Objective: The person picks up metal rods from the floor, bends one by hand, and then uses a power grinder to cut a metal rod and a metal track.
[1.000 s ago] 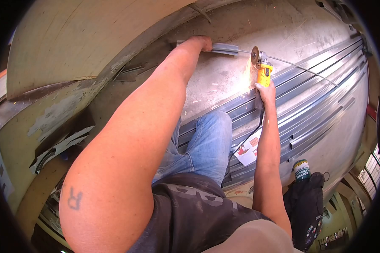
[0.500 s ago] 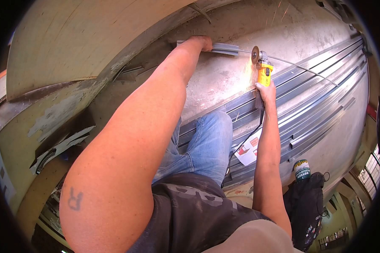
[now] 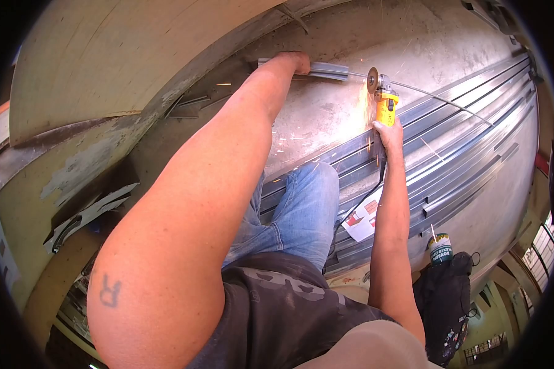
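Your right hand [image 3: 388, 132] is wrapped tight around the body of the yellow grinder [image 3: 386, 109], well back from the spinning disc [image 3: 372, 80], likely so your fingers stay out of its way. The grinder sits in front of you, over the floor, with its disc at the far end, right by a thin rod [image 3: 442, 98]; I can't tell if they touch. Sparks [image 3: 365, 109] spray down and toward you, and some dots of light are near your knee [image 3: 317, 184]. Your left hand [image 3: 298, 63] reaches far out and lies over some short metal pieces [image 3: 331, 72], which poke out on both sides of it. It seems to be there to stop them from sliding. I can't tell if those fingers curl all the way around or only press down. The black cord [image 3: 382, 173] hangs behind the grinder, on your side, away from the disc. The floor [image 3: 323, 111] is gray and dusty, and long metal bars [image 3: 458, 144] lie across it side by side. A paper [image 3: 362, 222] with red pictures rests on them. To your right are a can [image 3: 441, 253] and a dark bag [image 3: 438, 307]. A big tan board [image 3: 135, 55] curves past on your left, and a barred window [image 3: 541, 249] lets in light on the far right.
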Available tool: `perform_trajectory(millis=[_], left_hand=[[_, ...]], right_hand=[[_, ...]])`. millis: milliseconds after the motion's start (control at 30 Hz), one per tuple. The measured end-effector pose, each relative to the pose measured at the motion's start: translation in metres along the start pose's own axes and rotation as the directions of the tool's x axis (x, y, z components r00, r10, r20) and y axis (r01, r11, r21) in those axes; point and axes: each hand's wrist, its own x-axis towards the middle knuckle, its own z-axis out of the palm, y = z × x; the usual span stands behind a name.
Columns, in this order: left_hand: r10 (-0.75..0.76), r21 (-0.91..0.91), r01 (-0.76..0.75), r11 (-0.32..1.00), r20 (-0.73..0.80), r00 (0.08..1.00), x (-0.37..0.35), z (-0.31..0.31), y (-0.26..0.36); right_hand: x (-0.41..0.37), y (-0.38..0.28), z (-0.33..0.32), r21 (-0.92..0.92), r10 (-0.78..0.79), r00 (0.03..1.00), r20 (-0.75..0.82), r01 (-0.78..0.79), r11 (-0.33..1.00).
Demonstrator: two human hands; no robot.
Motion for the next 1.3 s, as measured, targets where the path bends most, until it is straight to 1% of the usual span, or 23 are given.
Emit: perform_trajectory(millis=[67,167,300,367,567,633,767,833,867,933,967,1033,1067,1133,1200,1300], left_hand=[[0.021,-0.009,-0.020,1.000,0.048,0.999,0.000,-0.001,-0.001],[0.016,0.002,-0.016,1.000,0.053,0.998,0.009,0.003,-0.003],[-0.007,-0.001,0.007,1.000,0.032,0.999,-0.001,-0.002,0.002],[-0.021,-0.039,0.024,0.999,0.085,0.996,-0.004,-0.006,0.003],[-0.019,-0.013,0.020,1.000,0.052,0.998,-0.012,-0.009,0.006],[-0.020,-0.011,0.020,1.000,0.052,0.998,-0.018,-0.012,0.009],[-0.036,-0.027,0.038,0.999,0.048,0.998,-0.025,-0.015,0.010],[-0.026,-0.030,0.027,0.999,0.049,0.998,-0.020,-0.012,0.008],[-0.015,-0.030,0.017,0.999,0.048,0.999,-0.018,-0.011,0.007],[-0.012,-0.036,0.014,0.999,0.056,0.998,-0.011,-0.009,0.005],[-0.010,-0.041,0.012,0.999,0.063,0.998,-0.008,-0.007,0.003],[0.004,-0.044,-0.002,0.999,0.045,0.999,-0.005,-0.003,0.000],[0.019,-0.046,-0.018,0.999,0.026,0.999,-0.004,-0.002,-0.001],[0.043,-0.025,-0.042,0.999,0.038,0.998,-0.004,-0.002,-0.003],[0.067,-0.006,-0.067,0.998,0.050,0.997,-0.006,-0.004,-0.002],[0.041,0.039,-0.044,0.998,0.064,0.997,-0.010,-0.006,0.001]], right_hand=[[-0.001,0.000,0.000,-0.016,-0.022,1.000,-0.004,0.022,1.000],[-0.001,0.002,0.002,0.009,0.008,1.000,-0.010,-0.008,1.000],[0.002,0.009,0.002,-0.032,-0.027,1.000,-0.013,0.026,0.999],[0.002,0.009,0.002,-0.053,-0.035,0.999,-0.023,0.033,0.998],[-0.002,-0.005,0.000,0.002,-0.045,0.999,0.012,0.045,0.999],[-0.003,-0.010,-0.001,0.008,0.034,0.999,0.007,-0.034,0.999],[0.001,-0.009,-0.001,-0.037,0.020,1.000,-0.008,-0.021,0.999],[0.000,-0.008,-0.003,0.014,0.048,0.998,0.046,-0.049,0.999],[-0.001,-0.007,-0.002,0.013,0.048,0.998,0.046,-0.049,0.999],[0.000,-0.002,0.000,0.024,-0.026,1.000,0.009,0.026,0.999],[0.001,0.001,0.000,0.024,-0.026,1.000,0.009,0.026,0.999],[0.000,-0.004,-0.002,-0.033,0.020,1.000,0.012,-0.019,0.999],[-0.001,-0.006,-0.003,-0.032,0.020,1.000,0.011,-0.020,0.999],[-0.004,-0.009,-0.004,-0.040,0.063,0.998,0.017,-0.062,0.997],[-0.004,-0.010,-0.004,-0.057,0.049,0.999,0.002,-0.048,0.997],[-0.003,-0.009,-0.005,-0.071,0.033,0.999,-0.011,-0.034,0.997]])
